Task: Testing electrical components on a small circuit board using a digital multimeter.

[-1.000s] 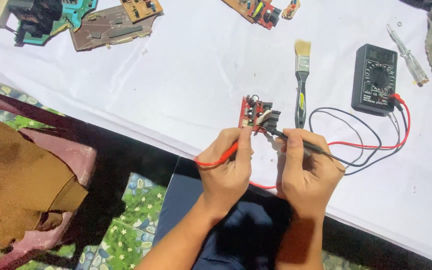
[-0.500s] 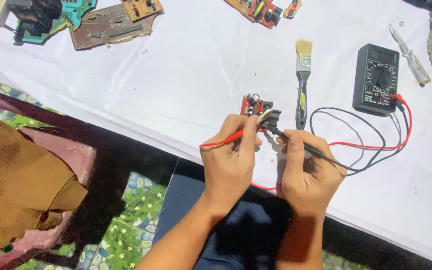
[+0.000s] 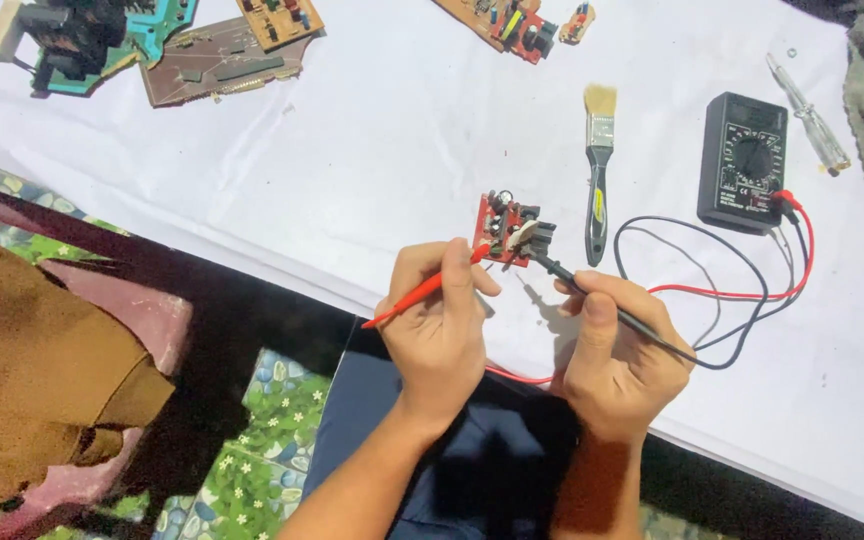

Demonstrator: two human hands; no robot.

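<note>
- A red probe (image 3: 422,291) is pinched in the left hand (image 3: 439,325), fingers closed around it, its tip set on the small red circuit board (image 3: 505,228).
- A black probe (image 3: 592,296) is gripped the same way in the right hand (image 3: 620,350), its tip at the board's right edge.
- The board lies on the white table (image 3: 402,150), just left of a paintbrush (image 3: 599,170).
- Red and black leads are run to a black meter (image 3: 742,160) at the right.
</note>
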